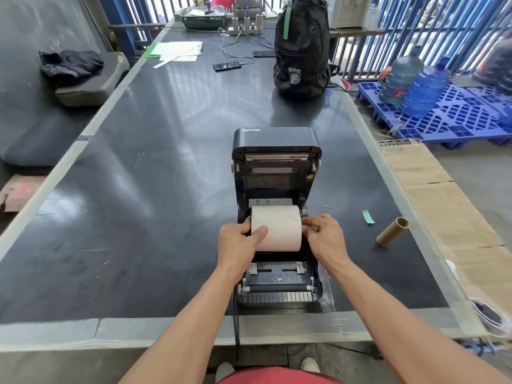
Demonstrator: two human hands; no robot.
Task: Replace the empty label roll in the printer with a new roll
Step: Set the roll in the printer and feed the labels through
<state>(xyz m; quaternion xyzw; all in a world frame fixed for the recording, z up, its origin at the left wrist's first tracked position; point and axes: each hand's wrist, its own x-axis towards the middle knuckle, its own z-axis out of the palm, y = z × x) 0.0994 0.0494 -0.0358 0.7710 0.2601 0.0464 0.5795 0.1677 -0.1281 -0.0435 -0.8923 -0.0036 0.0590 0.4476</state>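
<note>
A black label printer (277, 139) stands near the table's front edge with its lid swung up and back. A full white label roll (279, 225) lies across the open roll bay. My left hand (238, 239) grips the roll's left end, thumb across its front. At the right end, my right hand (321, 234) has its fingers closed on the roll's edge by the holder. The empty brown cardboard core (393, 231) lies on the table to the printer's right, apart from both hands.
A small green paper strip (368, 217) lies beside the core. A black backpack (302, 48) stands at the far right of the dark table (155, 167), with phones, cables, papers and a green basket (203, 19) beyond. Cardboard sheets (443, 206) lie off the right edge.
</note>
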